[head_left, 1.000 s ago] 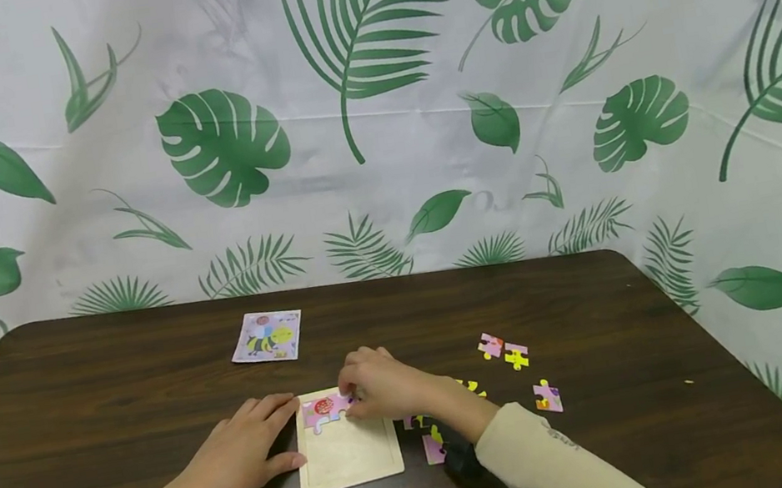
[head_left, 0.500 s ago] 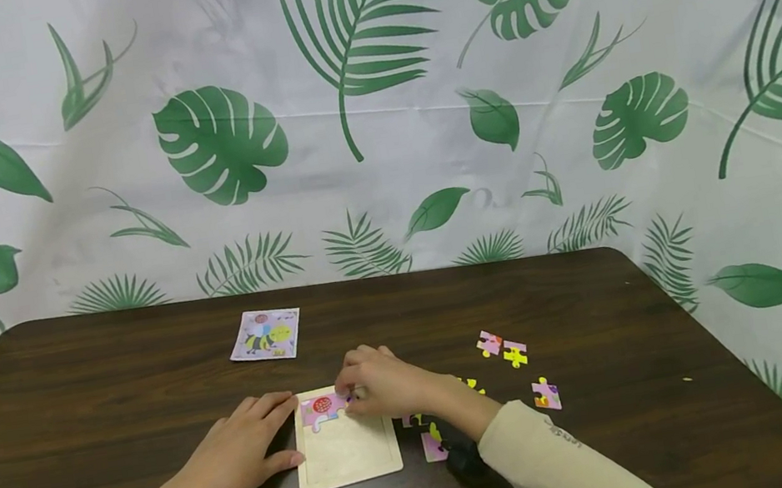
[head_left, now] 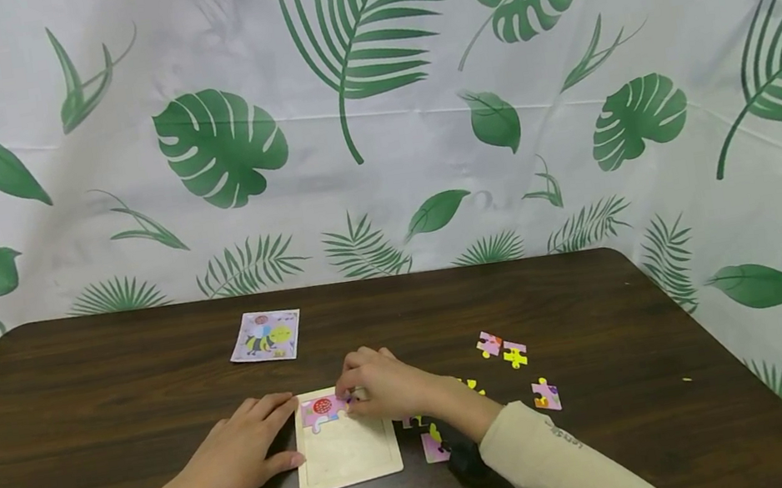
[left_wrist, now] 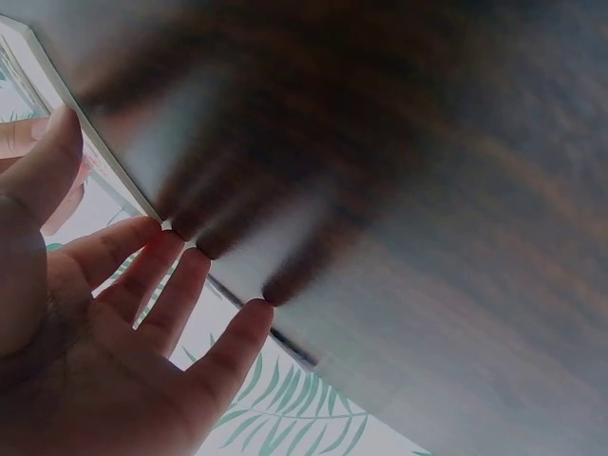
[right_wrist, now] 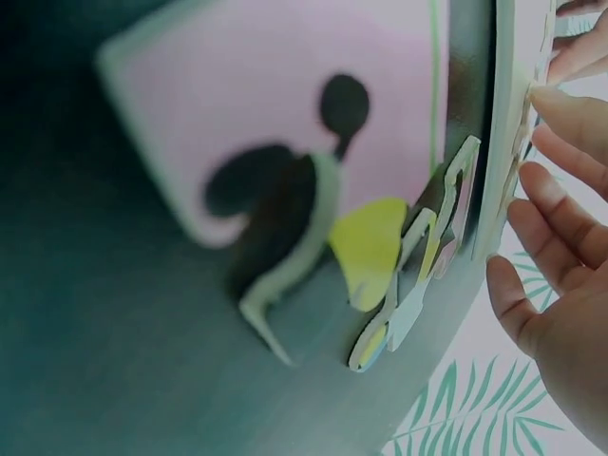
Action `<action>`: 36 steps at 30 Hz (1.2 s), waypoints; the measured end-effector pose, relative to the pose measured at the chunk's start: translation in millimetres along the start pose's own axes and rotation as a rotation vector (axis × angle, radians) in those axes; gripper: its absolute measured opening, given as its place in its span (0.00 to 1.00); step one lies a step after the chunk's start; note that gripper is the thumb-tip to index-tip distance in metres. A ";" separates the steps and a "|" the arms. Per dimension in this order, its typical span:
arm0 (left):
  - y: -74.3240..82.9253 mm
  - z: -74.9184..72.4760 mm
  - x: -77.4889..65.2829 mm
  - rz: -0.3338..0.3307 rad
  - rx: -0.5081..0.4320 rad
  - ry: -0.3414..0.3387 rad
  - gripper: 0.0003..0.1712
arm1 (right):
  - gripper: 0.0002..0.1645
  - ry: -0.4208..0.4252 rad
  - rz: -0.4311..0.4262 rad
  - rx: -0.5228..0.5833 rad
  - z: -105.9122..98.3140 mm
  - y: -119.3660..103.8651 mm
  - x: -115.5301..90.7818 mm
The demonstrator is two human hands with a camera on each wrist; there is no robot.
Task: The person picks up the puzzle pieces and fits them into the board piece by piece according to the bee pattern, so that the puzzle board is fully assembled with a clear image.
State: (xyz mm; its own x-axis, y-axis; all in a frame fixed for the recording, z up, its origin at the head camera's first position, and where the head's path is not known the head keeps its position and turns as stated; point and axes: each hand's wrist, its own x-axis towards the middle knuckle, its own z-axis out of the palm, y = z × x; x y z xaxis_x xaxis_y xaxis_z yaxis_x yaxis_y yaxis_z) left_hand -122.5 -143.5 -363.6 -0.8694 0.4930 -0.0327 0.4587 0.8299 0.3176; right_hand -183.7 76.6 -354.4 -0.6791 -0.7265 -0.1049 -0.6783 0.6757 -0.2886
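A square wooden puzzle tray lies in front of me, with pink puzzle pieces, one bearing a red round shape, along its upper left inside. My left hand has thumb and fingertips against the tray's left edge; the left wrist view shows those fingers extended. Over the upper right corner, my right hand pinches a puzzle piece between thumb and forefinger, down at the tray's surface beside the pink pieces. The hand covers most of that piece. In the right wrist view, the other fingers curve loosely.
Right of the tray lie more loose pieces, including a pink one with black and yellow, partly under the right forearm. Farther right are a yellow piece and a pink piece. A bee picture card lies behind the tray.
Hardly anything differs. Both hands keep their places at the tray, the right fingers making only a tiny shift, and the loose pieces stay where they were.
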 end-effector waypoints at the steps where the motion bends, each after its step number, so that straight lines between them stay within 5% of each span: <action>1: -0.1 0.1 0.2 -0.003 -0.001 0.000 0.38 | 0.11 0.000 -0.001 -0.002 0.2 0.1 0.1; 21: -0.1 1.7 -0.9 0.005 -0.009 0.021 0.38 | 0.12 0.031 -0.068 0.170 -7.1 7.3 -10.3; 36: 1.4 2.5 -0.7 -0.005 0.007 0.023 0.38 | 0.14 0.069 -0.048 0.219 -23.5 44.6 -35.6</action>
State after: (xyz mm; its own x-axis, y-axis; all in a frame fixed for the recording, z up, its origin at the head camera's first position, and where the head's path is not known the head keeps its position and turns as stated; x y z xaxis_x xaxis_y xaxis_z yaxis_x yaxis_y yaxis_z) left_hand -120.8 -142.1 -365.5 -0.8756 0.4829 -0.0125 0.4556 0.8343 0.3104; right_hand -196.3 135.6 -341.1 -0.6704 -0.7416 -0.0231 -0.6380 0.5920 -0.4924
